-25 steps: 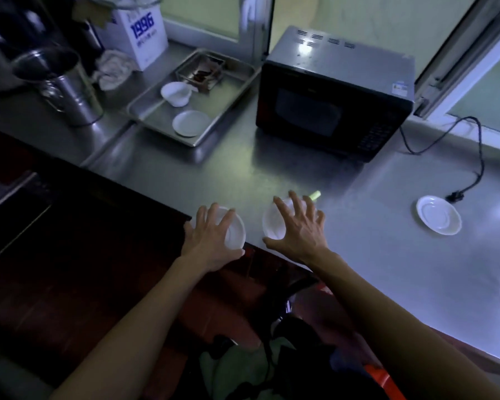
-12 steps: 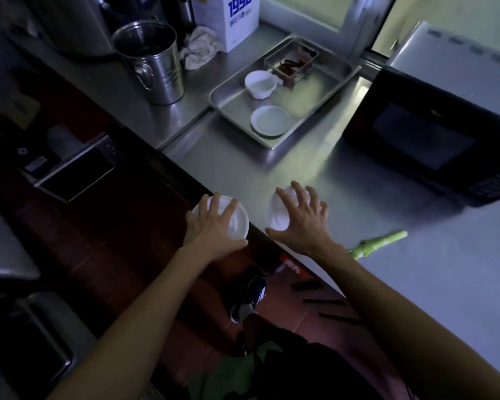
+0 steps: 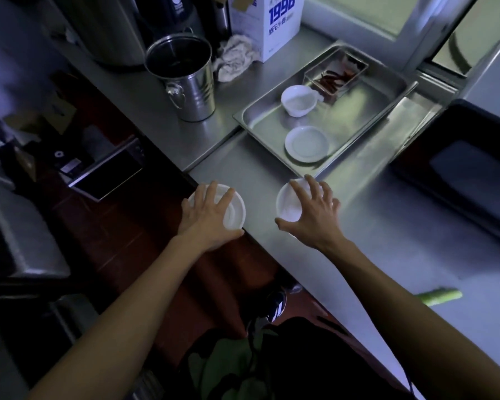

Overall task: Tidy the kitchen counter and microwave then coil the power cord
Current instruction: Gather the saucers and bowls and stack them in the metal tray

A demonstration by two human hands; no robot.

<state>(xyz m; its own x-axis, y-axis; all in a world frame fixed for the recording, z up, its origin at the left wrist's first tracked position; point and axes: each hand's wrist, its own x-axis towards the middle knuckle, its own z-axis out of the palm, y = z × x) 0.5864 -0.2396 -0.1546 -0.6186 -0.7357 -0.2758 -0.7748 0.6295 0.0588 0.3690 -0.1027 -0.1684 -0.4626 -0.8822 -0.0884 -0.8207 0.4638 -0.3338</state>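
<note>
We've got our left hand [image 3: 208, 215] gripping a white bowl [image 3: 234, 210] from above, fingers curled over its rim, right at the counter [image 3: 367, 232] edge. Right hand [image 3: 309, 213] grasps a 2nd white bowl [image 3: 286, 203] the same way, just beside the steel tray [image 3: 378, 111] ahead. Microwave [image 3: 471, 171] sits right of our right hand; cord not in view. Risk: the left bowl is partly over the edge, so a loose top grip could drop it to the floor. Bowls could also clink when set into the tray.

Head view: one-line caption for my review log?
Left hand and right hand each grip a white bowl at the steel counter edge, near a tray.
</note>
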